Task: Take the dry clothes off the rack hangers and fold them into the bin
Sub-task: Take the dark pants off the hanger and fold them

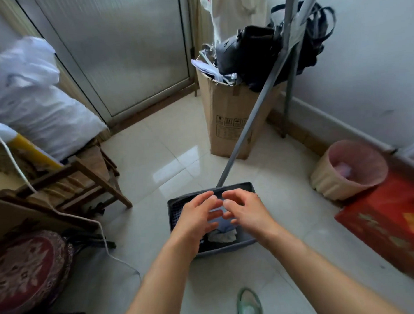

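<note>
Bare forearms reach forward; left hand (pixel 198 218) and right hand (pixel 245 212) hover side by side above the dark bin (pixel 179 202) on the tiled floor, fingers loosely spread, holding nothing. Folded clothes (pixel 224 233) lie inside the bin. A rack leg (pixel 245 129) slants behind it.

One head-worn camera, looking steeply down from standing height.

It faces forward toward the room's corner, wide-angled, with the dark bin (pixel 233 187) on the tiled floor (pixel 168 158) close below centre and both forearms reaching in from the bottom edge.
</note>
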Action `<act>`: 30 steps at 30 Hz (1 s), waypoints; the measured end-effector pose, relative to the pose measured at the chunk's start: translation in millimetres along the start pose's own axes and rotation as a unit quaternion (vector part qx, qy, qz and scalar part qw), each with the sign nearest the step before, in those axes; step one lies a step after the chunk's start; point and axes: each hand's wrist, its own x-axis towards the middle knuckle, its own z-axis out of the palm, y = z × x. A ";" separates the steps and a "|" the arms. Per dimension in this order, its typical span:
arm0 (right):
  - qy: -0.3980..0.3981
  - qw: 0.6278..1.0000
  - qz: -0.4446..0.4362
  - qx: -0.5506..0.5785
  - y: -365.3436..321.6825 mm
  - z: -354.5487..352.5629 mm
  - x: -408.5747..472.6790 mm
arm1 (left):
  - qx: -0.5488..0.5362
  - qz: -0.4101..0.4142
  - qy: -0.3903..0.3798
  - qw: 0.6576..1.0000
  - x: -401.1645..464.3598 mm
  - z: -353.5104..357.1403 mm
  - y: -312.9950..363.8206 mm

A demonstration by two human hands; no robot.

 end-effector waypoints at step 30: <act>0.375 0.925 -0.051 0.029 42.4 -285.1 -517.0 | 0.137 0.166 -0.369 0.904 -413.5 349.1 -6.6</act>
